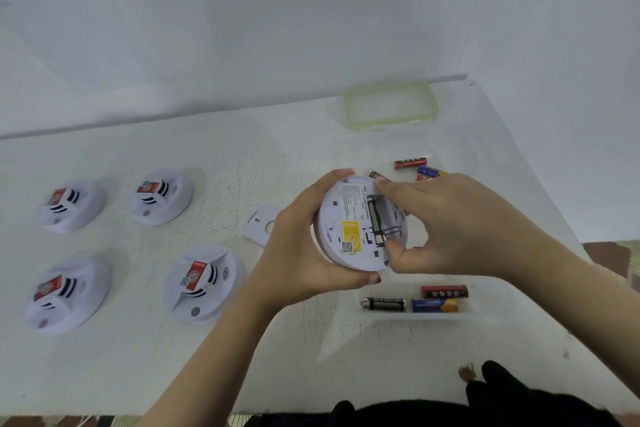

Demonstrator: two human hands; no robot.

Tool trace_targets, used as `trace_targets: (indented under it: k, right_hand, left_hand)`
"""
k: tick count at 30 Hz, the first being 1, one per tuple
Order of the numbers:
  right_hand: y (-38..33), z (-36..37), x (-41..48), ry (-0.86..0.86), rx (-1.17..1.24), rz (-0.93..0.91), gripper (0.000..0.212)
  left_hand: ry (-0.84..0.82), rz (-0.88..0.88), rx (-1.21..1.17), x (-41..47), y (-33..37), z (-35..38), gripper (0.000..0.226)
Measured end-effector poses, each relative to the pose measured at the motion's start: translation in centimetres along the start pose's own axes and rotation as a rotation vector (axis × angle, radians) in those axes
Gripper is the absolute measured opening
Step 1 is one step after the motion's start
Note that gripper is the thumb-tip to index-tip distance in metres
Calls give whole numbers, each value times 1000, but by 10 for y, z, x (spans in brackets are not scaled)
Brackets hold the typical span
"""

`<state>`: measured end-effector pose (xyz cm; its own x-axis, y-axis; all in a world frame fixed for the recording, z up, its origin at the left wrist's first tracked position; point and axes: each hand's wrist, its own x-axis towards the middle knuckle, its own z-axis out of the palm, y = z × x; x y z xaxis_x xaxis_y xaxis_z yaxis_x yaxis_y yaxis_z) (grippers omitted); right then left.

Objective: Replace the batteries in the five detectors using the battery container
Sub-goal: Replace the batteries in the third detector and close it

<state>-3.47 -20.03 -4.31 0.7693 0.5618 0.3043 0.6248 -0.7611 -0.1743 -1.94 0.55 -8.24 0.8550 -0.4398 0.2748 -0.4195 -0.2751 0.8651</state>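
Observation:
My left hand (304, 246) grips a round white detector (349, 218) turned back side up, with a yellow sticker and an open battery bay. A black battery (375, 224) lies in that bay. My right hand (446, 225) pinches that battery, forefinger at its top end and thumb at its bottom end. Under my hands stands a clear battery container (419, 314) with red, blue and black batteries, such as a black one (382, 304) and a red one (445, 291). Several other white detectors rest face up at the left, for example one (202, 282) nearest my left arm.
A white detector cover plate (259, 224) lies on the table just left of my left hand. The container's green-rimmed lid (391, 104) sits at the back right by the wall. The table's right edge runs diagonally past my right arm.

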Motion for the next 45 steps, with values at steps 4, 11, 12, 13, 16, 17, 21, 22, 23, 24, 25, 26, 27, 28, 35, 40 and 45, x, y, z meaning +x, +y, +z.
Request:
trace_targets:
  k: [4,11,12,13,16,17,21,22,23,24,25,26,27,28,35,40,45]
  right_hand:
    - [1,3,-4,13,34,4,61]
    - [1,9,-11,-46,88,8,60]
    - [2,11,-11,-51,114,15,59]
    - [3,11,-12,-55,156,34,59]
    - [3,13,-12,-2,205,63,55]
    - [3,14,-13,62,184,53,50]
    - [1,13,-24,294,229,97,33]
    - [1,12,-28,297,266,120,29]
    - [1,10,-32,274,297,139,27]
    - [2,8,-35,232,318,148,27]
    - [3,8,-38,169,326,148,27]
    - [3,7,-41,94,319,142,28]
    - [5,8,-42,17,302,132,29]
    - [7,11,-44,-43,278,128,30]
    - [24,17,-16,96,415,199,20]
    - [62,18,35,-6,339,435,13]
    - [75,30,71,-298,133,546,18]
  left_hand:
    - [12,-10,-27,-1,-2,-2,99]
    - [15,-5,-32,-2,-6,-3,100]
    - [14,-2,-47,-2,-6,-4,99]
    - [11,2,-57,-2,-6,-5,97]
    - [2,4,-77,-1,-5,-6,95]
    - [0,1,-87,0,-6,-6,95]
    - [35,-11,-114,4,-11,-7,94]
    - [55,-16,-114,4,-13,-8,94]
    - [75,-23,-116,5,-14,-9,94]
    - [94,-29,-122,6,-15,-10,94]
    - [109,-35,-125,7,-16,-11,95]
    - [122,-40,-125,9,-17,-11,95]
    - [134,-44,-122,10,-17,-11,96]
    - [147,-48,-119,12,-18,-10,96]
    - [188,-46,-95,21,-22,-6,95]
    - [240,-38,-70,28,-21,-5,93]
    - [234,-42,-49,35,-28,-11,107]
